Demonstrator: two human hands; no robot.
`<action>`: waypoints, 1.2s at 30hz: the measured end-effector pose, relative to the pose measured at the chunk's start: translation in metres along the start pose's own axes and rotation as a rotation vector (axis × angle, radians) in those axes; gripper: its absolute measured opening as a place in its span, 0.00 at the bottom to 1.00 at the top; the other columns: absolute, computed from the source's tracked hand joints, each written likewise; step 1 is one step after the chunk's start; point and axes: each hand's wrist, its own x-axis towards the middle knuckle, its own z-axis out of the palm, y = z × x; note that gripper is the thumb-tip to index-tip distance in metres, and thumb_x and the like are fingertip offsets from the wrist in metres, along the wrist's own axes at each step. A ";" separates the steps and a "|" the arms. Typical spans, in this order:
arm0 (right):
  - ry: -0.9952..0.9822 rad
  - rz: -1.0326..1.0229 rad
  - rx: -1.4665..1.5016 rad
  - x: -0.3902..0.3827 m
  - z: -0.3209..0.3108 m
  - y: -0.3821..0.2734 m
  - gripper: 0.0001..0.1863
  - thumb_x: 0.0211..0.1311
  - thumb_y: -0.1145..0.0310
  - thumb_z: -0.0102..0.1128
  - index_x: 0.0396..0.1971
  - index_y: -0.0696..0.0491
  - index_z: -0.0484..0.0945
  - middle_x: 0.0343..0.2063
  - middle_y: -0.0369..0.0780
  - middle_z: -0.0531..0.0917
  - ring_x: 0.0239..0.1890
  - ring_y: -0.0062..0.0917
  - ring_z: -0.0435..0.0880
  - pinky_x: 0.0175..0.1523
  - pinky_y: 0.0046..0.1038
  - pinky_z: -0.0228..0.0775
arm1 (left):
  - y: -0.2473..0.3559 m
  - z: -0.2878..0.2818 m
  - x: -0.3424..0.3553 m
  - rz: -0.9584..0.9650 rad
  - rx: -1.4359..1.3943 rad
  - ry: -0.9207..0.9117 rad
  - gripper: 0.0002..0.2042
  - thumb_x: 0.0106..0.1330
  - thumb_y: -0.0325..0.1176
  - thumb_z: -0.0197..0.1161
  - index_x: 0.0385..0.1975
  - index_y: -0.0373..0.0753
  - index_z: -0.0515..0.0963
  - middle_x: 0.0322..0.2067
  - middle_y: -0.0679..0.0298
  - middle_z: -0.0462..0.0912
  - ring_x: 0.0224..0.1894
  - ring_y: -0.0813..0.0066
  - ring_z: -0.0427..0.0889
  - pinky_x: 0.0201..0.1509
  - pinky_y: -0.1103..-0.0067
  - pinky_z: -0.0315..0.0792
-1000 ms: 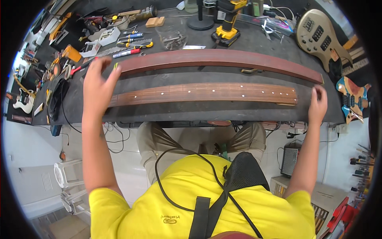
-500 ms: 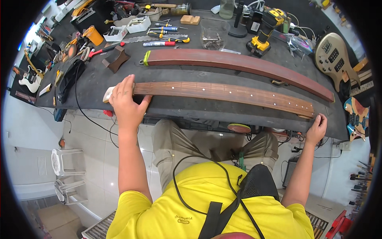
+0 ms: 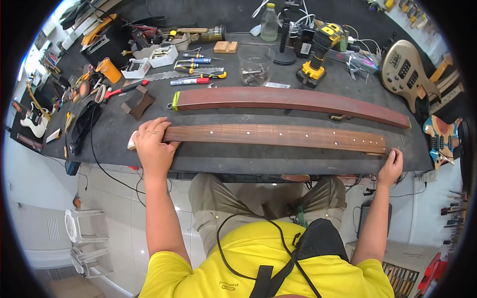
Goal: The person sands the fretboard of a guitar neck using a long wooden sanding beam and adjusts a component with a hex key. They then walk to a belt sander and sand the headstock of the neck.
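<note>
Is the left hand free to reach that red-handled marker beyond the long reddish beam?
Probably yes. The left hand rests on the fretboard end; the red marker lies beyond the low reddish beam, nothing tall between.

The left hand (image 3: 153, 148) presses one end of the dotted fingerboard (image 3: 276, 135), the right hand (image 3: 391, 166) apparently touching the other.

This is a guitar-maker's or instrument-repair workshop. A long dark surface (image 3: 119, 134) carries a bare wooden fretboard (image 3: 278, 135) with dot inlays and a long reddish sanding beam (image 3: 293, 102), with a yellow cordless drill (image 3: 320, 52), screwdrivers (image 3: 198, 74), a small wooden block (image 3: 225, 46) and a clear plastic cup (image 3: 255, 64) of small parts behind them. A pale bass guitar body (image 3: 408, 72) lies at the far right end, a colourful guitar body (image 3: 439, 141) stands beside it, and a white one (image 3: 34, 119) sits at the left.
</note>
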 end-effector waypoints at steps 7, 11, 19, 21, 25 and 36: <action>0.031 0.003 0.015 -0.002 0.007 0.012 0.14 0.84 0.63 0.58 0.47 0.59 0.85 0.41 0.44 0.90 0.44 0.36 0.87 0.54 0.35 0.78 | -0.002 -0.002 -0.002 0.032 0.029 0.057 0.20 0.45 0.27 0.80 0.41 0.43 0.85 0.52 0.69 0.90 0.60 0.58 0.83 0.68 0.58 0.67; -0.002 0.069 0.073 0.000 0.006 0.017 0.14 0.85 0.63 0.58 0.46 0.59 0.86 0.40 0.42 0.89 0.43 0.32 0.87 0.54 0.34 0.78 | -0.008 -0.003 -0.009 0.051 0.078 0.148 0.20 0.46 0.27 0.79 0.42 0.43 0.85 0.53 0.68 0.90 0.61 0.57 0.84 0.69 0.57 0.67; -0.324 -0.056 0.176 0.014 -0.006 -0.007 0.20 0.85 0.59 0.56 0.49 0.63 0.86 0.44 0.46 0.89 0.50 0.35 0.87 0.63 0.34 0.75 | -0.009 0.003 0.001 -0.081 0.056 -0.025 0.26 0.48 0.26 0.83 0.52 0.36 0.88 0.56 0.54 0.92 0.60 0.49 0.89 0.65 0.60 0.79; -0.318 0.098 0.260 0.018 -0.015 -0.020 0.22 0.84 0.56 0.57 0.47 0.64 0.85 0.41 0.46 0.88 0.48 0.35 0.86 0.61 0.34 0.75 | -0.002 -0.008 0.013 -0.148 0.118 -0.122 0.24 0.50 0.28 0.86 0.50 0.35 0.90 0.47 0.51 0.94 0.52 0.50 0.93 0.58 0.64 0.83; -0.261 0.295 0.303 0.028 -0.032 -0.048 0.23 0.81 0.53 0.60 0.40 0.62 0.84 0.33 0.42 0.83 0.40 0.30 0.79 0.51 0.34 0.73 | 0.010 -0.046 0.051 -0.323 0.029 -0.321 0.22 0.50 0.34 0.91 0.42 0.34 0.90 0.35 0.52 0.94 0.38 0.56 0.93 0.46 0.66 0.83; -0.318 0.292 0.374 0.014 0.028 -0.050 0.25 0.75 0.55 0.75 0.58 0.61 0.84 0.48 0.44 0.93 0.49 0.28 0.91 0.58 0.32 0.82 | -0.024 -0.029 0.065 -0.038 0.074 -0.591 0.26 0.45 0.41 0.92 0.34 0.34 0.82 0.33 0.56 0.89 0.39 0.57 0.88 0.45 0.58 0.77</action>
